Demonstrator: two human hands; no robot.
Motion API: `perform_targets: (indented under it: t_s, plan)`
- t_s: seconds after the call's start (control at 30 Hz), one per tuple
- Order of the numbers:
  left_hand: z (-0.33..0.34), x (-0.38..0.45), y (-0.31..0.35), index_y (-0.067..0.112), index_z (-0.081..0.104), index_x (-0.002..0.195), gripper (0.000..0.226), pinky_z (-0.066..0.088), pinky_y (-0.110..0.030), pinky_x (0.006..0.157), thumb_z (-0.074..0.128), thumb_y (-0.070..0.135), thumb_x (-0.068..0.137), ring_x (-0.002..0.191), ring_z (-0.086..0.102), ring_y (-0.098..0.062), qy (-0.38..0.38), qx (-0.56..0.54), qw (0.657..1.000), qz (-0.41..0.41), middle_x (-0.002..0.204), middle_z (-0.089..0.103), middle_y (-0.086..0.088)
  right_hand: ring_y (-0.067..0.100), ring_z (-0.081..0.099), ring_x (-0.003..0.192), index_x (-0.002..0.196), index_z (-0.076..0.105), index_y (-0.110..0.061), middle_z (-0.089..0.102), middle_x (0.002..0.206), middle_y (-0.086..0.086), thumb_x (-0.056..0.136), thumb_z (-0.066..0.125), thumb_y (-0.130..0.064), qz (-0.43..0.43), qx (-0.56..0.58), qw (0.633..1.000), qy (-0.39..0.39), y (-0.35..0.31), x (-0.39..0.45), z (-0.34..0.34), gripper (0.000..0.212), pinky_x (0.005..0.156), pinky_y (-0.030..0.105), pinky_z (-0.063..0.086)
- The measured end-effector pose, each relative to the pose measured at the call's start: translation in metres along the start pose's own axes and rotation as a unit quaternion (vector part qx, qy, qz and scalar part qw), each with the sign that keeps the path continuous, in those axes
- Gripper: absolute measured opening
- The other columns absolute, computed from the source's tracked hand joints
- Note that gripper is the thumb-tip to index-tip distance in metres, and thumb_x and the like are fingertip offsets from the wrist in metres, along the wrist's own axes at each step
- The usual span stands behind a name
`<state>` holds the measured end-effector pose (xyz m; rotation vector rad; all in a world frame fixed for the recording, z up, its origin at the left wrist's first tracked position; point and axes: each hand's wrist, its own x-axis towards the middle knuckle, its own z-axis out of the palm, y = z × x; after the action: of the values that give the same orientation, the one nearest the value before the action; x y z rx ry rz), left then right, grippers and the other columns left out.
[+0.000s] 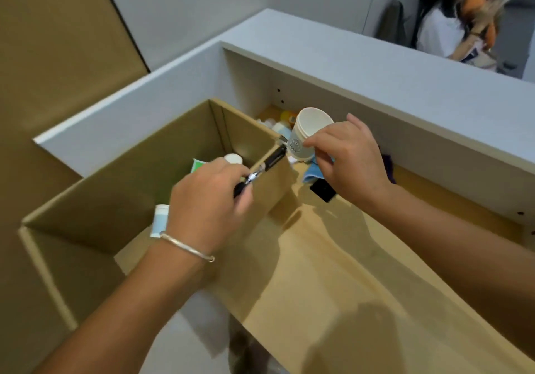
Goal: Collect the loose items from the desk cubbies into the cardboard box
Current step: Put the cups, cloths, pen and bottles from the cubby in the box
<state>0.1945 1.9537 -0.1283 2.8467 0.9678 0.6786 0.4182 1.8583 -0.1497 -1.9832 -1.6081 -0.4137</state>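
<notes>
The open cardboard box (121, 176) stands at the left end of the wooden desk (333, 258). My left hand (208, 208) is over the box's right wall and grips a black pen (269, 162) that points up and right. My right hand (347, 159) holds a tilted stack of white paper cups (311, 129) just past the box's far right corner, mouth facing up and left. Inside the box lie a white bottle with a pale blue label (159, 220), a green and white packet (198, 165) and a white cap (233, 158).
Under the grey shelf (376, 84), the cubby holds small white items and a yellow one (288, 116), a blue cloth (314, 172), a black object (322, 191) and something purple (388, 165). A person in white stands beyond the partition (445, 26).
</notes>
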Motion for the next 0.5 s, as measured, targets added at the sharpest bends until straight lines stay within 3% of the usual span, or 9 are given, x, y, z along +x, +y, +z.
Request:
perform_targets:
  t_s: [0.13,0.37,0.5]
  plan:
    - [-0.033,-0.011,-0.060,0.030,0.067,0.093,0.014,0.041,-0.030,0.052,0.063,0.032,0.080,0.073,0.058,-0.021,0.002,0.028,0.998,-0.063,0.075,0.056,0.006,0.033,0.062,0.093,0.097,0.073,-0.011,0.070,0.093,0.009,0.079,0.067,-0.001,-0.037,0.020,0.999,0.003,-0.047,0.039,0.014,0.022,0.107,0.056,0.033]
    - [-0.044,-0.039,-0.125,0.030,0.064,0.099,0.018,0.037,-0.029,0.053,0.059,0.033,0.082,0.075,0.057,-0.019,-0.038,0.048,0.986,-0.155,0.077,0.054,0.009,0.028,0.062,0.096,0.095,0.073,-0.017,0.069,0.092,0.003,0.074,0.069,-0.003,-0.115,0.050,0.991,-0.044,-0.109,0.073,0.056,0.026,0.107,0.051,0.031]
    - [-0.043,-0.048,-0.136,0.026,0.060,0.115,0.033,0.038,-0.028,0.057,0.062,0.037,0.084,0.084,0.058,-0.019,-0.045,0.038,0.985,-0.160,0.093,0.060,0.004,0.027,0.061,0.108,0.094,0.074,-0.018,0.071,0.101,0.003,0.075,0.074,-0.007,-0.132,0.039,0.988,-0.073,-0.120,0.072,0.071,0.022,0.108,0.048,0.029]
